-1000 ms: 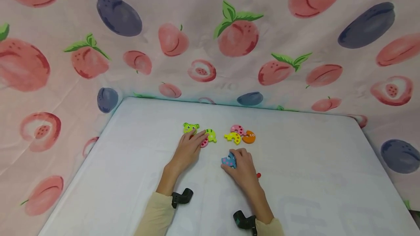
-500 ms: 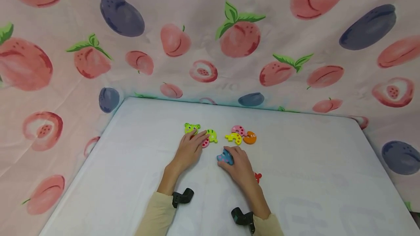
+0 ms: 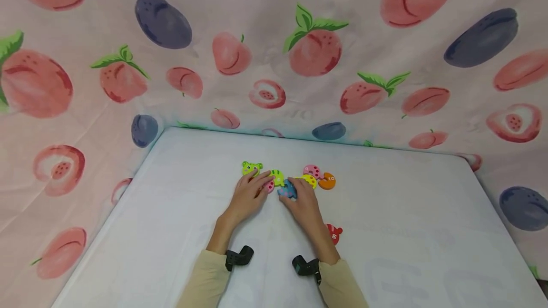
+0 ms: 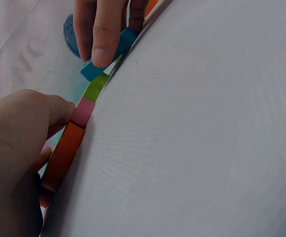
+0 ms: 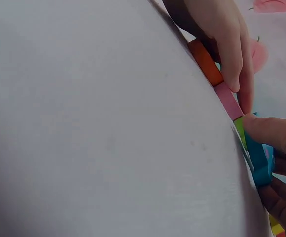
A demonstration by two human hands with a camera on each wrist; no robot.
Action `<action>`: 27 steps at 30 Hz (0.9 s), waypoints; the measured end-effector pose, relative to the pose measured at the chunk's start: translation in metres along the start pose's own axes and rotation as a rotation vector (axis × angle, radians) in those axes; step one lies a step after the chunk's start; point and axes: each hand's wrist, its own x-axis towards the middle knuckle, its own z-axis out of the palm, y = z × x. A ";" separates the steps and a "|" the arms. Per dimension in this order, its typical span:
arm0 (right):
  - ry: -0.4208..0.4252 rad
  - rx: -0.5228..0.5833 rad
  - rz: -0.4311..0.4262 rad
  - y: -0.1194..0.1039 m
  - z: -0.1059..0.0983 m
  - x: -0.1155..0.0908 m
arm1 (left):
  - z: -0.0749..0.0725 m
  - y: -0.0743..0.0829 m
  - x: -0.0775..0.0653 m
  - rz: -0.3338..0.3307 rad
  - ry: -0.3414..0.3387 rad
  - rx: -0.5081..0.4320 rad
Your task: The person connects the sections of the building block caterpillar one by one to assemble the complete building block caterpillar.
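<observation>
- On the white table [image 3: 171, 232], in the head view, the right hand [image 3: 305, 206] is pinching a blue piece [image 3: 287, 189] between thumb and fingers, near the striped green piece [image 3: 277, 178].
- The left hand [image 3: 245, 196] is laying loosely extended fingers over a row of pieces, partly covering the green head [image 3: 251, 167] and the spotted pink piece [image 3: 269, 186].
- Right-hand fingers are hiding part of the yellow piece [image 3: 309, 180]; a second pink piece [image 3: 312, 171] and a numbered orange piece [image 3: 327, 181] are lying beyond it. The right forearm is blocking part of the red piece [image 3: 334, 234].
- From the left wrist, an orange block [image 4: 63, 155] is showing beside the left hand, touching the spotted pink piece; the blue piece is tilting, gripped, beyond the green.
- From the right wrist, the blue piece is overlapping the green edge; whether they are touching, I cannot tell.
</observation>
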 end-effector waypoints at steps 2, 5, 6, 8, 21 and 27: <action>0.004 -0.001 0.006 -0.001 0.002 0.003 | 0.000 0.000 0.000 -0.002 -0.002 -0.002; 0.001 0.005 0.022 -0.001 0.004 0.007 | 0.000 -0.001 0.000 0.000 0.005 -0.001; -0.002 0.000 0.025 -0.002 0.005 0.009 | 0.001 -0.001 0.000 0.003 0.009 -0.001; -0.004 -0.010 0.026 -0.002 0.006 0.011 | 0.001 -0.001 0.001 0.008 0.016 0.000; -0.041 -0.078 0.044 -0.003 0.006 0.011 | 0.001 0.001 0.001 -0.001 -0.001 0.000; -0.094 -0.115 0.039 0.000 0.000 -0.001 | 0.000 0.001 0.001 -0.020 -0.008 0.003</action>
